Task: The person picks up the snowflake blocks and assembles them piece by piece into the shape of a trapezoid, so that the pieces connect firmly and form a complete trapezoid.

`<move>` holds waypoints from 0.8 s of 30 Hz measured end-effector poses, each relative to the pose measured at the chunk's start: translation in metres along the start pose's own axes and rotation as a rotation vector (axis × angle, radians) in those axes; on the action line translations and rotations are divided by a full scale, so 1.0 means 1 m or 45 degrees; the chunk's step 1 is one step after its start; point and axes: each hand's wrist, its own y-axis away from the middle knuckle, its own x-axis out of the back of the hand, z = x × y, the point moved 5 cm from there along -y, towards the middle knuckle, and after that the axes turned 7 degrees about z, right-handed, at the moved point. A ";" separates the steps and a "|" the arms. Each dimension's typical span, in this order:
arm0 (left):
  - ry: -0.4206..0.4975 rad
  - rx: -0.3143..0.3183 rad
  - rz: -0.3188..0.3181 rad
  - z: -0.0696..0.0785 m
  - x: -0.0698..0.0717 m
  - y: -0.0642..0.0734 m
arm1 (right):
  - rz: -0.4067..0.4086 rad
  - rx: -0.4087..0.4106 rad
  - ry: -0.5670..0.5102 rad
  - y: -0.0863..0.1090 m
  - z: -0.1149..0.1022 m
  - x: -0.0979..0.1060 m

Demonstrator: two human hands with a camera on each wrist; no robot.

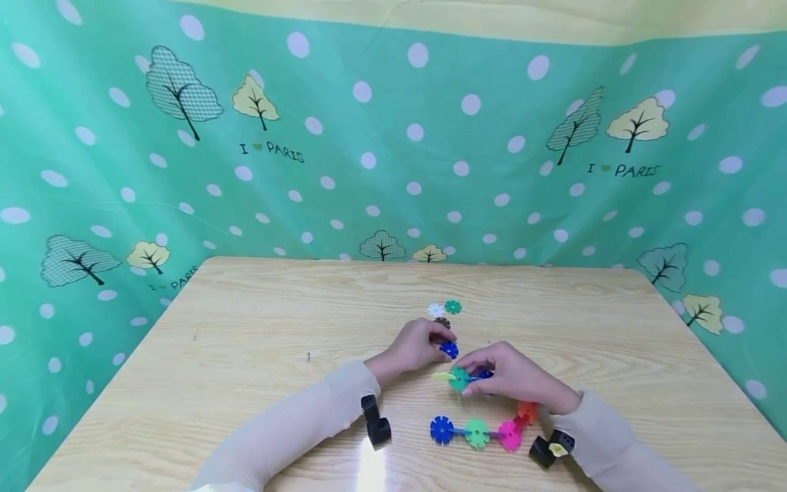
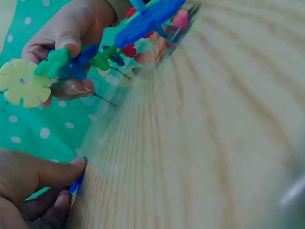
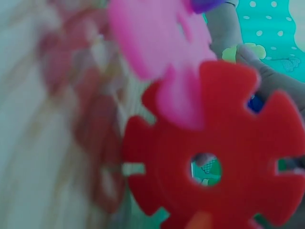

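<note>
My left hand [image 1: 418, 345] pinches a blue notched snowflake disc [image 1: 449, 350] between thumb and fingers, low over the tabletop. In the left wrist view, that blue disc [image 2: 77, 183] shows edge-on at the fingertips. My right hand [image 1: 513, 376] grips a short row of joined discs, with its fingers around a blue one [image 2: 74, 69]. A green disc [image 1: 458, 378] and a pale yellow disc [image 1: 441, 376] stick out from it toward the left. Close to the right wrist camera, a red disc [image 3: 238, 148] joined to a pink disc [image 3: 162, 38] hides much of the right hand.
In front of the right hand lies a joined chain with a blue disc [image 1: 441, 430], a light green disc [image 1: 477, 433], a pink disc [image 1: 509, 436] and an orange disc [image 1: 527, 411]. Loose white [image 1: 435, 310], green [image 1: 453, 307] and brown discs [image 1: 442, 322] lie beyond the left hand.
</note>
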 end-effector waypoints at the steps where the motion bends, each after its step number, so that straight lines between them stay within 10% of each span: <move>1: 0.003 0.009 -0.006 -0.001 0.002 0.001 | 0.002 0.003 0.007 -0.001 0.000 0.000; 24: 0.322 0.250 0.064 -0.032 0.054 0.039 | 0.108 -0.004 0.068 -0.021 -0.002 -0.008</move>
